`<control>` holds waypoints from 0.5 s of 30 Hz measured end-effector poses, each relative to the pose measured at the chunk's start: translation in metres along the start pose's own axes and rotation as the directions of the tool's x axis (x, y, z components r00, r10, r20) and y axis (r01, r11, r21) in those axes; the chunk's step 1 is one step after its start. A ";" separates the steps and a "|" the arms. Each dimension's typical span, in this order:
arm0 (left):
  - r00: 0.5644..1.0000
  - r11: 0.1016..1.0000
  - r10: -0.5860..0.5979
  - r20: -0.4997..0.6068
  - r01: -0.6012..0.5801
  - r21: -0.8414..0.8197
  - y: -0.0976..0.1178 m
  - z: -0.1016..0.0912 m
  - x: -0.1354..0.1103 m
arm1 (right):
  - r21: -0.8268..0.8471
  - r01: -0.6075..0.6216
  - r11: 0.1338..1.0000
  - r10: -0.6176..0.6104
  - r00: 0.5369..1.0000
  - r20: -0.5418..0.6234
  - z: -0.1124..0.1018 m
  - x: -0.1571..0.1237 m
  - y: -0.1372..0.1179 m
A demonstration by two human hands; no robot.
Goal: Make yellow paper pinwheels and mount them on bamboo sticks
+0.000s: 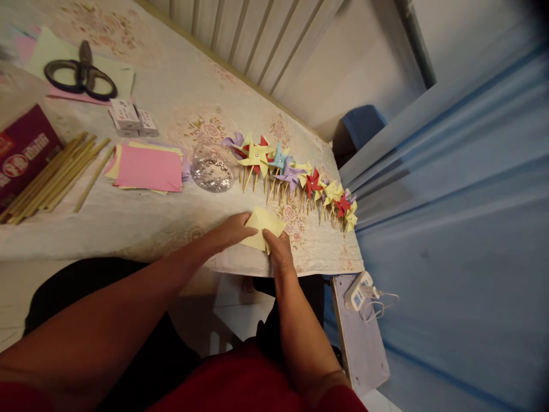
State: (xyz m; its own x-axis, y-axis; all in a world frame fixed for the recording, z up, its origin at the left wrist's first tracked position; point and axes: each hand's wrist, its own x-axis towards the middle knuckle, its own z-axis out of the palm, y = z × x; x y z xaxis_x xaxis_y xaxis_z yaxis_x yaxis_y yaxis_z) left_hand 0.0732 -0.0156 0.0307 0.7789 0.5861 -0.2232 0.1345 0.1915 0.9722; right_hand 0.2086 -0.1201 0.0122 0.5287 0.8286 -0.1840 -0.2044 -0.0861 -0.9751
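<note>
A pale yellow paper square lies at the near edge of the table, which is covered with a floral cloth. My left hand pinches its left edge. My right hand presses down on its near right corner with closed fingers. Just beyond the paper, a row of several finished paper pinwheels on wooden sticks lies along the table, in yellow, red, blue and purple.
A clear round dish of small pins sits left of the pinwheels. Further left lie a stack of pink and yellow paper, wooden sticks, a red box, small boxes and scissors. A blue curtain hangs right.
</note>
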 end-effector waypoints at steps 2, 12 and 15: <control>0.999 1.000 0.022 -0.026 -0.023 -0.013 -0.002 -0.002 0.001 | 0.024 0.000 1.000 0.001 1.000 -0.016 0.001 0.000 -0.001; 0.994 0.984 0.067 -0.087 -0.080 -0.160 0.002 -0.015 0.000 | 0.114 0.002 0.993 0.009 0.996 -0.087 0.000 0.005 -0.002; 0.988 0.986 0.153 -0.021 -0.154 -0.066 0.002 -0.020 0.000 | 0.127 -0.002 0.992 0.014 0.995 -0.095 -0.001 0.007 -0.001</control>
State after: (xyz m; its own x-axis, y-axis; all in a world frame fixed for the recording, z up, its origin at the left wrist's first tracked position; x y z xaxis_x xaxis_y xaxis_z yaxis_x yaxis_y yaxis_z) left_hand 0.0615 0.0002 0.0315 0.7770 0.6253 -0.0729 -0.0280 0.1500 0.9883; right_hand 0.2134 -0.1154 0.0115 0.6016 0.7710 -0.2089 -0.3084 -0.0171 -0.9511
